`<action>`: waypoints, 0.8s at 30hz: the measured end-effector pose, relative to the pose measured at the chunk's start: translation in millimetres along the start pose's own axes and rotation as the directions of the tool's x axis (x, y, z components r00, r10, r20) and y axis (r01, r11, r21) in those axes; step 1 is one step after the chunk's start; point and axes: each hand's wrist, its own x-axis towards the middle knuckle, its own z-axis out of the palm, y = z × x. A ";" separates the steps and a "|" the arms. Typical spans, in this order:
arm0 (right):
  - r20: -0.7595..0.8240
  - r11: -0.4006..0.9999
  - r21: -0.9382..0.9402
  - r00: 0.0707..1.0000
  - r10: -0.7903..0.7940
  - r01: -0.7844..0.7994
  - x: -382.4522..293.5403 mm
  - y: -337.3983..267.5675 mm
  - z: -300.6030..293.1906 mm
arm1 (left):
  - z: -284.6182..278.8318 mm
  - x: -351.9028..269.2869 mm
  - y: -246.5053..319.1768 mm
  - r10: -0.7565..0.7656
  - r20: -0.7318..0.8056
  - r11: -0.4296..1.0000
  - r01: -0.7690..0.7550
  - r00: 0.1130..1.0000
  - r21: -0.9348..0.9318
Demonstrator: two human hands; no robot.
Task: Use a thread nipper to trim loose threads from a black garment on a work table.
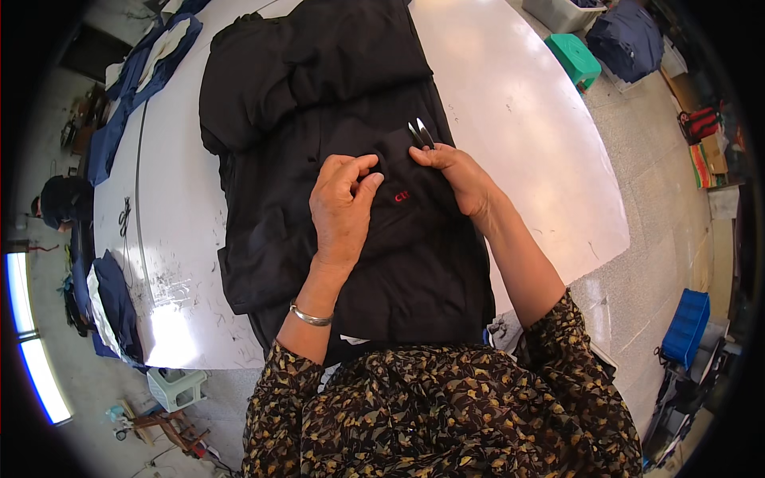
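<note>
Black garments (281, 239) lie in a pile on the white table, with small red embroidered lettering (402, 196) on the one on top. My left hand (343, 197) hovers over the black cloth, thumb and index fingertip close together; whether something thin is between them cannot be told. To the right of the lettering, my right hand (457, 173) holds a pair of small thread snips (422, 132). Their two metal blades stand apart and point away from me. The handles are mostly hidden in my fingers.
The white table (526, 131) bears loose thread bits. Blue garments (113, 137) lie along its left side, near a person (66, 203). A green stool (572, 58), a dark blue bundle (626, 40) and a blue crate (685, 328) stand at right; a pale stool (174, 388) is at lower left.
</note>
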 end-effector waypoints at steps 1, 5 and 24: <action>-0.014 1.000 -0.005 1.000 -0.009 0.009 -0.6 0.3 2.0 | 0.2 -0.1 0.8 -0.016 -0.002 1.000 0.016 1.000 -0.002; 0.006 0.997 -0.038 0.998 -0.063 0.063 -6.8 -2.3 10.4 | 2.6 0.7 -2.1 0.012 -0.022 1.000 -0.012 1.000 0.001; -0.152 0.999 -0.037 0.988 -0.040 0.035 -12.3 4.6 13.2 | -3.7 -12.3 -7.8 0.142 -0.010 0.981 -0.139 0.990 0.133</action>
